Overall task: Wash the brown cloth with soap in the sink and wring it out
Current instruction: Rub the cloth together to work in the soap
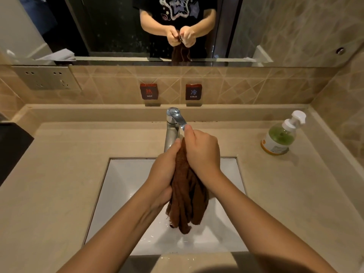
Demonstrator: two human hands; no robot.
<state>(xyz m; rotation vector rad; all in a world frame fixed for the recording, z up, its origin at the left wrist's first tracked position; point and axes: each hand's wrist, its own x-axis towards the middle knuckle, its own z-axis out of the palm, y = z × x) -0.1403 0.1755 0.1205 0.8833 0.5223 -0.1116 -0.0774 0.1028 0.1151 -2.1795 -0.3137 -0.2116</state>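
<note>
Left hand (pixel 163 174), right hand (pixel 202 152): each grip clamped on bunched cloth (pixel 187 200), hanging over sink (pixel 122 194) by tap (pixel 173 123). Step, judged: wringing. Next needs opposed twist, held over sink. Soap (pixel 279 136) on worktop (pixel 69 174), well apart.

hot sign (pixel 149 92) and cold sign (pixel 193 92) sit side by side below the mirror (pixel 110 26).

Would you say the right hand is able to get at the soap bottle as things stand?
Probably yes, once freed: the right hand grips the brown cloth over the sink, but the soap bottle stands on the counter to its right with nothing between them.
</note>
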